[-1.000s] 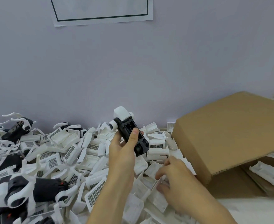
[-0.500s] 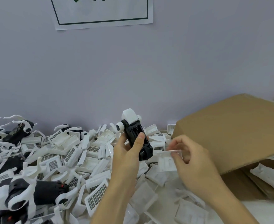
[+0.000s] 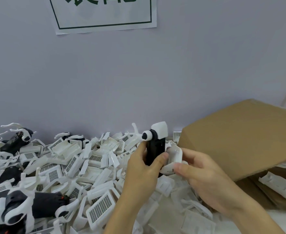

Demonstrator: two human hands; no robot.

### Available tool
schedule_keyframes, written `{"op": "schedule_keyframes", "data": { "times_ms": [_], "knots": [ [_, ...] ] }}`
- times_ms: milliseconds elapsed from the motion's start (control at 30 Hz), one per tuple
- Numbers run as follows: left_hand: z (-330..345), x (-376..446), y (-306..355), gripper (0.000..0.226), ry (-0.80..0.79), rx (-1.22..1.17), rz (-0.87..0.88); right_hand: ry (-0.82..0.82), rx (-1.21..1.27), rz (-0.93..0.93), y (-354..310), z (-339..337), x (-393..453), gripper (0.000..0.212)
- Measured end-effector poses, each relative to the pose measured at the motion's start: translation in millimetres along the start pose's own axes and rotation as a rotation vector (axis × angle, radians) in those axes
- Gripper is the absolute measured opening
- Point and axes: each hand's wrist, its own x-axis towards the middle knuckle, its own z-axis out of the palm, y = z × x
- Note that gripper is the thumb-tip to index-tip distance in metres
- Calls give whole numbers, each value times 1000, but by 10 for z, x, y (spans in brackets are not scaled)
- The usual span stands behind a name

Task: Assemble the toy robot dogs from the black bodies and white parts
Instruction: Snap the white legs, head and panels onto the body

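Left hand [image 3: 143, 168] grips a black plastic toy dog body [image 3: 155, 150], holding it upright above the pile, thumb across its front; the body has a white block cap and a round white joint with a black centre at its top end. Right hand [image 3: 201, 174] pinches a white rounded plastic shell piece [image 3: 173, 158], pressed right against the right side of the black body. Under both hands and spreading left is a big heap of loose white plastic parts [image 3: 81, 168], lots with grey grid panels. On the near left lies an assembled black-and-white toy dog [image 3: 29, 206], with another [image 3: 17, 141] on the far left by the wall. A brown cardboard box [image 3: 240, 137] sits to the right, tipped open. A white paper sign with a green border [image 3: 103, 14] is on the pale wall above.
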Motion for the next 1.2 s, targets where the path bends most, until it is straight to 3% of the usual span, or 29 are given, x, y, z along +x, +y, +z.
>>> {"op": "schedule_keyframes", "data": {
  "times_ms": [67, 200, 300, 433, 567, 900, 1100, 1200],
  "knots": [
    [-26, 16, 2, 17, 34, -55, -21, -24, -81, -63, -16, -3, -1, 43],
    [26, 8, -11, 14, -20, -93, -74, 293, -392, -165, 28, 121, 33, 28],
    [60, -21, -18, 19, -54, -165, -147, 394, -416, -215, 38, 136, 32, 9],
    [72, -20, -54, 28, -67, -225, -236, 543, -481, -226, -2, 107, 36, 19],
    [86, 8, -96, 28, -56, -246, -266, 653, -623, -187, -77, 150, 43, 11],
    [123, -8, -78, 34, -163, -226, -233, 659, -757, -187, -132, 312, 61, 18],
    [104, -9, -45, 44, -214, -251, -176, 681, -914, -204, -127, 335, 80, 36],
    [114, -29, -36, 35, -239, -264, -143, 659, -943, -204, -119, 362, 70, 41]
  ]
}}
